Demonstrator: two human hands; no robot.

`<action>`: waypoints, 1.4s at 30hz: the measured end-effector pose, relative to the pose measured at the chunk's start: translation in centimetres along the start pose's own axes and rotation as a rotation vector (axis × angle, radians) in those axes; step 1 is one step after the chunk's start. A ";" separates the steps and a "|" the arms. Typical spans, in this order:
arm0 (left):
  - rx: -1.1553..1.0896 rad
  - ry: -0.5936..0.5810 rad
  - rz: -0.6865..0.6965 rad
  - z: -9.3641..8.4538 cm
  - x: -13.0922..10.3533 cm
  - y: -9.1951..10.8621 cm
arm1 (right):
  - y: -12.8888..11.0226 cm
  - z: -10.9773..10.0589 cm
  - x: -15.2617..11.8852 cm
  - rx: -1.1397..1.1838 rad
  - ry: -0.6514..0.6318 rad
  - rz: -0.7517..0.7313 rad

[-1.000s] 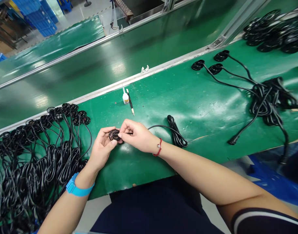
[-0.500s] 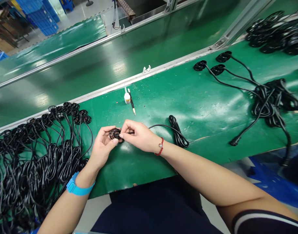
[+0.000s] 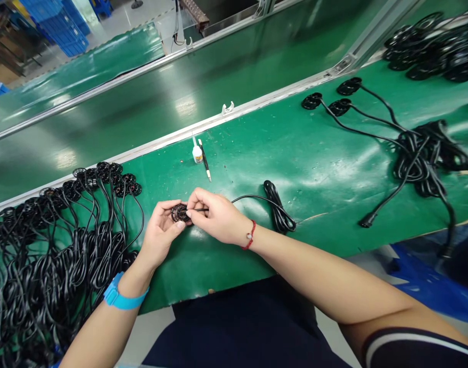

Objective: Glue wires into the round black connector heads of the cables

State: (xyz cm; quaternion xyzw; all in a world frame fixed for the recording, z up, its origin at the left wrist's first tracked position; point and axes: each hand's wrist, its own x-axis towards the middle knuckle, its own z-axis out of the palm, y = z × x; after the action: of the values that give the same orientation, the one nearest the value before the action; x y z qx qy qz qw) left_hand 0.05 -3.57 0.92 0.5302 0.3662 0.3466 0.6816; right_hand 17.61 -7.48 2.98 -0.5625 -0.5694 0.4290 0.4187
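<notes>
While pinching disc [image 3: 179, 212] in left grip [image 3: 161, 230], hold steady. Pinching cord [image 3: 274, 200] beside it in right grip [image 3: 214, 215], avoid tugging.

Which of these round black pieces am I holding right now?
The held piece in your left hand, your right hand at its edge; the other round pieces lie untouched to either side.
</notes>
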 end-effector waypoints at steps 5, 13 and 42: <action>-0.014 -0.001 -0.055 0.0 -0.1 0.1 | -0.2 0.2 -0.5 -0.151 0.067 -0.164; -0.167 -0.048 -0.110 0.5 0.0 1.0 | 0.3 0.4 -0.7 -0.313 0.158 -0.404; -0.231 -0.143 -0.223 0.3 -0.1 1.6 | -0.5 -0.7 -0.7 -0.461 0.135 -0.609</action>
State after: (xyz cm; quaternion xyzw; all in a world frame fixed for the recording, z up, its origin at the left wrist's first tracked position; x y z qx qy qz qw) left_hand 0.17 -3.48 2.54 0.4279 0.3309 0.2700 0.7966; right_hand 18.19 -8.18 3.66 -0.4741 -0.7631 0.1077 0.4259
